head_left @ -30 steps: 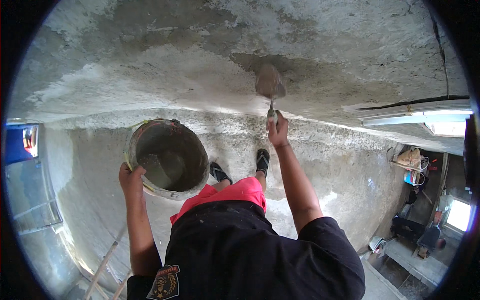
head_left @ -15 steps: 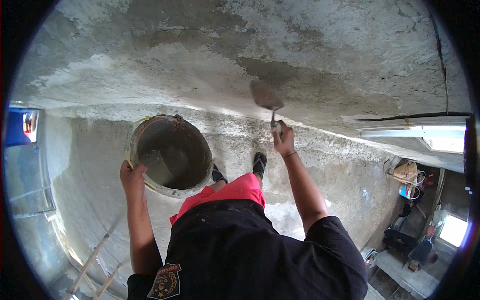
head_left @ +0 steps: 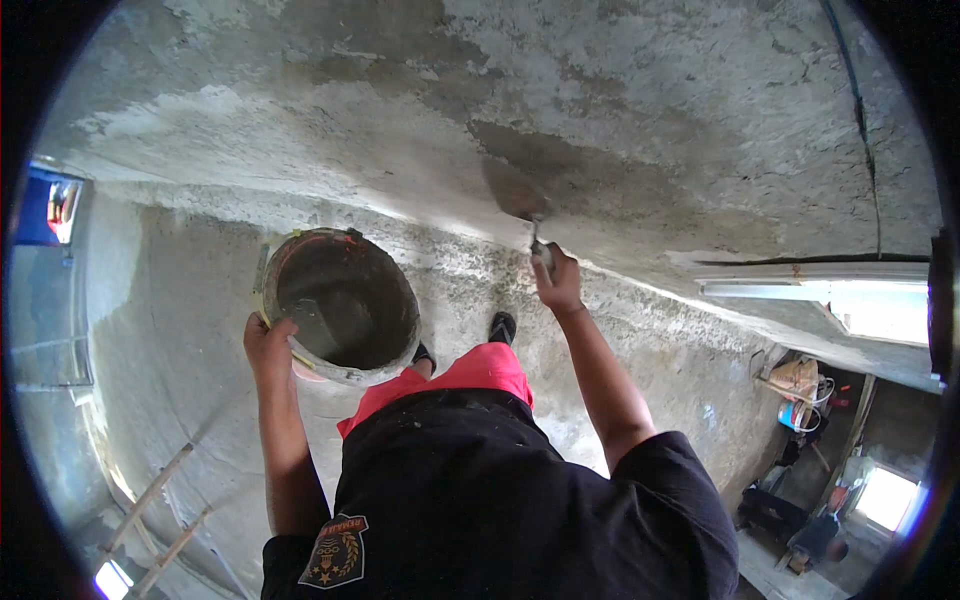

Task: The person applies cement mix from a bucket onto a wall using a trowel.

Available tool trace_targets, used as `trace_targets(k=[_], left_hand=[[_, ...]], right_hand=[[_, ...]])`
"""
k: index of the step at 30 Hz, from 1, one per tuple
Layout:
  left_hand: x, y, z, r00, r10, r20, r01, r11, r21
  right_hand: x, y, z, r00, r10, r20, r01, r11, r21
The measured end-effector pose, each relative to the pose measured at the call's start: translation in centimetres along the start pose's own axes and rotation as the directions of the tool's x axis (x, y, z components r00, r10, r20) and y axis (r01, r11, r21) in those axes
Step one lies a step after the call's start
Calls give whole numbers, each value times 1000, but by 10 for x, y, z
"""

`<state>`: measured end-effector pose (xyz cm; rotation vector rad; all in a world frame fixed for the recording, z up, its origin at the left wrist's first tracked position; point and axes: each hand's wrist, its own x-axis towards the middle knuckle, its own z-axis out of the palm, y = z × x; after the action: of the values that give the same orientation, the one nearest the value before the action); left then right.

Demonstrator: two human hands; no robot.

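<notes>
My left hand (head_left: 269, 345) grips the left rim of a round, mortar-smeared bucket (head_left: 392, 290). Inside its lower part lies wet grey mortar (head_left: 345, 325). My right hand (head_left: 558, 278) is closed around the handle of a trowel (head_left: 512, 195). The trowel's blade points away from me and lies against the grey plastered wall (head_left: 640, 110), at the lower edge of a darker damp patch (head_left: 520, 150). Whether mortar is on the blade I cannot tell.
Wooden poles (head_left: 150, 495) lean at the lower left. A window opening with a pale frame (head_left: 815, 290) is on the right. Beyond it hang a beige bag (head_left: 797, 378) and a blue-and-white container (head_left: 797, 415). A dark cable (head_left: 862, 120) runs down the wall.
The trowel and my right hand have shifted slightly left, and the blade looks less blurred. The bucket stays in my left hand. My view has turned a little.
</notes>
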<state>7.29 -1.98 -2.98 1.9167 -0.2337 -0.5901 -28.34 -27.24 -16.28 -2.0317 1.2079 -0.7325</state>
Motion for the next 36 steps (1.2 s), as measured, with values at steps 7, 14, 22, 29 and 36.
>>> trace_targets(k=[7,14,22,29,36], left_hand=[[-20,3,18,1000,14,-23,-16,995,-101],[-28,-1,18,998,-21,-64,15,995,-97],[-41,7,24,990,-23,-143,8,995,-102],[-39,1,22,994,16,-108,-28,994,-106],[-43,4,22,990,-21,-141,9,996,-85]], right_hand=[[41,2,-26,1000,23,6,-20,961,-274],[35,-3,13,981,22,195,22,975,-220],[36,9,-18,999,5,32,-7,996,85],[47,6,17,957,-84,277,135,975,-174],[24,40,-21,993,105,-45,-102,993,51]])
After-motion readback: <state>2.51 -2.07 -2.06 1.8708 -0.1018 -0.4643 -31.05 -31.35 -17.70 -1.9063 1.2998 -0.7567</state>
